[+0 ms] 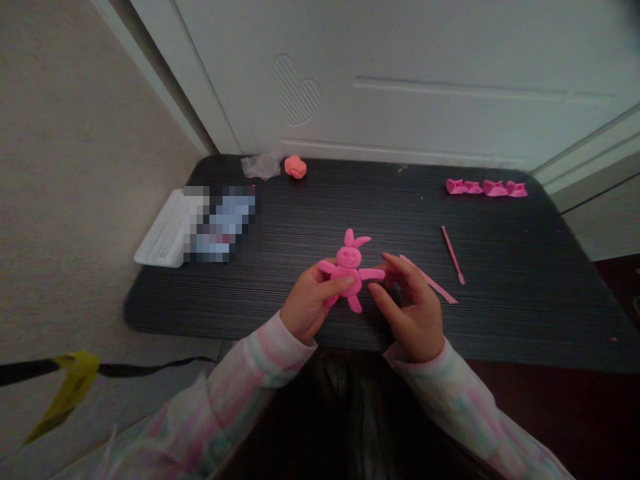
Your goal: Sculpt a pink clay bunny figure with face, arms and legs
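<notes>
A pink clay figure (349,267) with two ears, a face, arms and legs is held above the dark table (525,300). My left hand (310,303) grips its body from the left, fingers curled round it. My right hand (413,303) is at the figure's right arm, fingertips pinching or touching its end. A flat pink stick (434,285) pokes out from behind my right hand; whether I hold it is unclear.
A pink modelling tool (453,255) lies right of my hands. Pink clay moulds (486,188) sit at the far right edge. An orange clay lump (295,167) and clear wrapper (261,165) lie at the back. A white tray (163,233) overhangs the left edge.
</notes>
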Available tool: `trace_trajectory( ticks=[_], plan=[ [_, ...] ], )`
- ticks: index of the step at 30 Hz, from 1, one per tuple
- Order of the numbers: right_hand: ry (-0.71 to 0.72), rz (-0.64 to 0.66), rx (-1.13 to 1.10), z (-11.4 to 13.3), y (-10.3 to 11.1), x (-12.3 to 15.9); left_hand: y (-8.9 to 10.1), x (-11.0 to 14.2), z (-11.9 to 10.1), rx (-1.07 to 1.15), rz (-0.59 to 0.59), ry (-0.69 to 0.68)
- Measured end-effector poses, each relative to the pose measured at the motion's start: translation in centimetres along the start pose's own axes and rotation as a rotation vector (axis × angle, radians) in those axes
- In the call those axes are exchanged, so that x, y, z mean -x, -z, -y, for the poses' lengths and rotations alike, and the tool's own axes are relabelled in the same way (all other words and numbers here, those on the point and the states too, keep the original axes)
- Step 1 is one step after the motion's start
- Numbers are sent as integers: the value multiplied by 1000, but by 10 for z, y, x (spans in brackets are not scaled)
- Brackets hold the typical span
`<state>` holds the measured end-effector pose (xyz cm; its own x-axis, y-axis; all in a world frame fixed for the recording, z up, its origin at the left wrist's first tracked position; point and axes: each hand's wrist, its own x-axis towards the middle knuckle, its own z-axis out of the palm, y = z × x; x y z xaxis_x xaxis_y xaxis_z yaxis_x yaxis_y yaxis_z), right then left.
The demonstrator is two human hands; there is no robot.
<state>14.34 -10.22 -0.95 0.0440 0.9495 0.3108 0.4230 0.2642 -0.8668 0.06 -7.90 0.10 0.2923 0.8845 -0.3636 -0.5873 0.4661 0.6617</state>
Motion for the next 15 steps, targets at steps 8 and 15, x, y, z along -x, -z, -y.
trace_trajectory(
  ticks=[8, 15],
  plan=[
    [-165, 82, -189, 1, 4, 0, 5, 0, 5, -285, 68, -95],
    [-238, 142, -229, 5, 5, -3, 4, 1, 4, -379, 55, -102]
  ],
)
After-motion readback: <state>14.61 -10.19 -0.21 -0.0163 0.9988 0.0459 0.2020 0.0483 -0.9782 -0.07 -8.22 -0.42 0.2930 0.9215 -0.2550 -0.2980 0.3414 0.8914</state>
